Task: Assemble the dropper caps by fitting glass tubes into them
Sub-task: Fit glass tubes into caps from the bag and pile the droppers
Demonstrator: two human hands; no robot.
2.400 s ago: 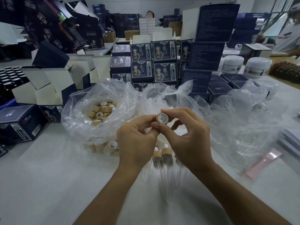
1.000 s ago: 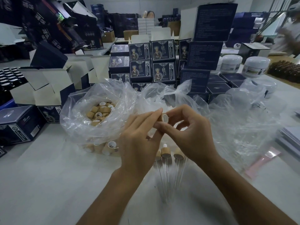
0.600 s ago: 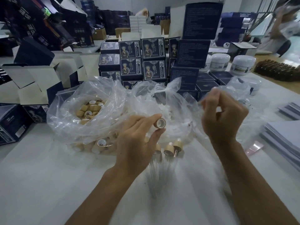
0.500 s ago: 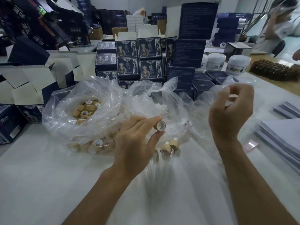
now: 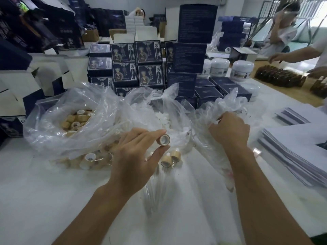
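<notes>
At the centre of the frame the left hand (image 5: 136,156) holds one bamboo dropper cap (image 5: 164,139) in a pinching grip between thumb and fingertips, its open white-lined mouth turned up toward the camera, likely so a tube can be pushed straight in. Right of centre, the right hand (image 5: 230,131) has its fingers curled into the crumpled plastic of the right-hand bag (image 5: 228,106), its grip closed on the film; whether it also has a glass tube cannot be told, since the tubes in there are clear and lost in the folds. It is probably fetching the next tube, which would explain why the cap is kept raised and waiting. Just below the held cap, several finished droppers (image 5: 168,160) lie on the white desk (image 5: 44,191) with their glass tubes pointing toward the lower edge, set close at hand as a done pile. In the left middle, an open bag of loose caps (image 5: 76,121) sits within easy reach of the left hand, and a middle bag (image 5: 159,114) holds small white pieces. Stacked dark boxes (image 5: 134,68) stand behind the bags, and sheets of paper (image 5: 292,147) lie at the right.
</notes>
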